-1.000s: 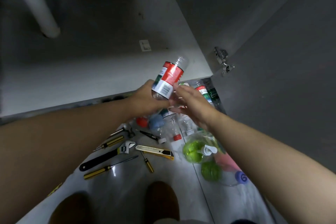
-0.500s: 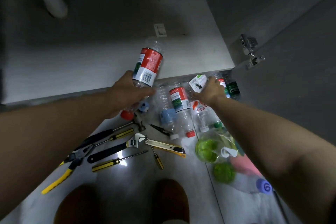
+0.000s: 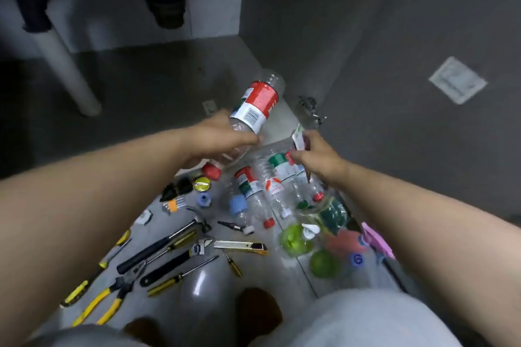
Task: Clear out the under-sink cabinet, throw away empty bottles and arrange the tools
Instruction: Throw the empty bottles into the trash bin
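Two groups lie before the cabinet (image 3: pixel 158 87), on the floor (image 3: pixel 197 301): tools (image 3: pixel 169 263) at left, presumably for arranging, and empty-looking bottles (image 3: pixel 251 191) at right, presumably for discarding. We hold one red-labelled bottle (image 3: pixel 255 105) above them, tilted cap-down, our left hand (image 3: pixel 222 141) curled round its body. Our right hand (image 3: pixel 318 162) pinches a small white packet (image 3: pixel 299 136) just beside it.

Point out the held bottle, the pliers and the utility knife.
Held bottle (image 3: pixel 260 100): head view, on its red label.
Pliers (image 3: pixel 123 287): head view, on the black joint.
Utility knife (image 3: pixel 239 245): head view, on its metal body.
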`<state>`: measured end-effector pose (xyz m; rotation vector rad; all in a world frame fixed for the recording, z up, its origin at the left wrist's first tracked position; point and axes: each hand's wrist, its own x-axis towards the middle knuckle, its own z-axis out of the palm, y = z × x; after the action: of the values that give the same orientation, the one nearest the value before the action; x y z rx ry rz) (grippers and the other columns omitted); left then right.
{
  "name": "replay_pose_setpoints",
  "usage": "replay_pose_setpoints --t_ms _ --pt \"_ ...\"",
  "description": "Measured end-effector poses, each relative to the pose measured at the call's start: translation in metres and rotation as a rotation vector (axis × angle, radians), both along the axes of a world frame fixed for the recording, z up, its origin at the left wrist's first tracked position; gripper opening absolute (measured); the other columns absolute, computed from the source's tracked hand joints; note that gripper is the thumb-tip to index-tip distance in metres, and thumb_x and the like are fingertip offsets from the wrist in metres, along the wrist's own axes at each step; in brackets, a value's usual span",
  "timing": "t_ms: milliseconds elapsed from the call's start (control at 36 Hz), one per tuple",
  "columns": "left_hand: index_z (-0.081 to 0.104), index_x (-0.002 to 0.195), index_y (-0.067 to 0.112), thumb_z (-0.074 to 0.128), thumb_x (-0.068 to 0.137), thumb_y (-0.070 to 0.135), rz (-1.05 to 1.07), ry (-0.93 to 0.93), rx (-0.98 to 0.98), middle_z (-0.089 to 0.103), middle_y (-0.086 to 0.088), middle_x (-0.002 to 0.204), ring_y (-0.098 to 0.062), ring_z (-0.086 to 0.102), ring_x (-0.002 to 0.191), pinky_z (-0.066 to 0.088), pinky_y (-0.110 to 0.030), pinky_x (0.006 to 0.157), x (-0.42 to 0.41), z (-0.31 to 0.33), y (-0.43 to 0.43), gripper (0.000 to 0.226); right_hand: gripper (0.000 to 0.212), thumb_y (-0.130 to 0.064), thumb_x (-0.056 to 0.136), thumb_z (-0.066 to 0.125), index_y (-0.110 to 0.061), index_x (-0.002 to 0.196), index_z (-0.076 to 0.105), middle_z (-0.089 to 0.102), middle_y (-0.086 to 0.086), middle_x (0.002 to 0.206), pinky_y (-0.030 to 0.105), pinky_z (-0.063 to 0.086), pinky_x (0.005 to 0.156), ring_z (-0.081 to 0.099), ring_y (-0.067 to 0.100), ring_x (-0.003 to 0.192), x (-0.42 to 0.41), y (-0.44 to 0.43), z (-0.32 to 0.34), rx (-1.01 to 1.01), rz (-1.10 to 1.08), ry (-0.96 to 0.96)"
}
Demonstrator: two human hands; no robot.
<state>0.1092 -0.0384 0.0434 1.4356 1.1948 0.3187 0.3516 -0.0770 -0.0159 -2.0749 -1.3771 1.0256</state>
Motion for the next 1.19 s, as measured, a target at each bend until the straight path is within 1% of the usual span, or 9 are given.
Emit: replay_pose_setpoints --t_ms 111,222,333,528,722,833,972,1083,1194 --pt "0.064 0.112 0.019 0.078 0.085 0.033 0.002 -0.125 -0.096 0.07 -0.005 0.083 -0.017 0.066 0.064 0.054 -0.029 0.061 0.036 0.046 -0.038 0.034 0.032 -0.011 0.09 0.055 -0.023 0.12 0.054 0.064 0.004 0.091 0.028 0.045 0.06 0.058 0.016 0.072 0.012 -0.053 0.058 0.044 -0.085 0.229" --pt "0.067 0.109 0.016 0.081 0.081 0.035 -0.012 -0.219 -0.236 0.065 -0.005 0.072 -0.019 0.061 0.059 0.056 -0.03 0.058 0.07 0.081 -0.088 0.037 0.022 0.0 0.091 0.05 -0.016 0.104 0.056 0.064 0.017 0.088 0.032 0.049 0.066 0.066 0.031 0.083 0.032 -0.118 0.1 0.054 -0.145 0.43" --pt "0.065 0.113 0.01 0.083 0.074 0.039 -0.12 -0.216 -0.291 0.068 -0.007 0.075 -0.021 0.066 0.066 0.059 -0.034 0.071 0.104 0.105 -0.135 0.051 0.026 -0.002 0.092 0.058 -0.009 0.117 0.061 0.072 0.026 0.107 0.041 0.061 0.072 0.073 0.04 0.096 0.063 -0.194 0.13 0.026 -0.172 0.568" --pt "0.065 0.117 0.014 0.078 0.08 0.045 -0.358 -0.075 -0.325 0.078 -0.009 0.086 -0.023 0.074 0.071 0.061 -0.032 0.064 0.166 0.125 -0.221 0.05 0.022 -0.002 0.089 0.063 -0.005 0.11 0.066 0.074 0.014 0.09 0.043 0.056 0.075 0.069 0.028 0.078 0.119 -0.339 0.13 0.121 -0.411 0.489" --pt "0.063 0.122 0.014 0.082 0.077 0.041 -0.414 -0.044 -0.393 0.074 -0.011 0.092 -0.028 0.07 0.078 0.055 -0.045 0.094 0.213 0.112 -0.289 0.056 0.018 -0.016 0.084 0.057 -0.02 0.101 0.06 0.067 -0.002 0.077 0.022 0.041 0.049 0.06 0.013 0.065 0.141 -0.456 0.073 -0.071 -0.715 0.357" --pt "0.063 0.121 0.009 0.082 0.082 0.031 -0.445 -0.082 -0.455 0.074 -0.009 0.085 -0.023 0.072 0.073 0.06 -0.034 0.068 0.223 0.098 -0.307 0.049 0.006 -0.018 0.08 0.057 -0.023 0.083 0.056 0.063 -0.01 0.06 0.02 0.039 0.044 0.054 0.008 0.058 0.136 -0.481 0.038 -0.189 -0.753 0.252" --pt "0.067 0.117 0.008 0.088 0.072 0.03 -0.405 -0.141 -0.425 0.075 -0.011 0.087 -0.023 0.074 0.077 0.059 -0.035 0.071 0.224 0.091 -0.308 0.055 0.007 -0.02 0.087 0.056 -0.024 0.09 0.06 0.067 -0.002 0.077 0.021 0.047 0.048 0.059 0.01 0.066 0.131 -0.478 0.009 -0.245 -0.783 0.291" --pt "0.071 0.113 0.016 0.088 0.059 0.048 -0.428 -0.094 -0.349 0.071 -0.011 0.096 -0.026 0.059 0.088 0.045 -0.038 0.083 0.221 0.09 -0.306 0.065 0.032 -0.019 0.087 0.065 -0.02 0.117 0.056 0.07 0.002 0.099 0.027 0.061 0.065 0.068 0.011 0.086 0.132 -0.468 -0.016 -0.28 -0.847 0.422" --pt "0.07 0.114 0.013 0.089 0.062 0.046 -0.41 -0.108 -0.378 0.071 -0.016 0.101 -0.027 0.059 0.091 0.049 -0.038 0.087 0.218 0.084 -0.301 0.064 0.035 -0.02 0.088 0.063 -0.015 0.121 0.055 0.062 0.01 0.112 0.026 0.048 0.069 0.06 0.025 0.1 0.135 -0.454 -0.02 -0.318 -0.883 0.217"
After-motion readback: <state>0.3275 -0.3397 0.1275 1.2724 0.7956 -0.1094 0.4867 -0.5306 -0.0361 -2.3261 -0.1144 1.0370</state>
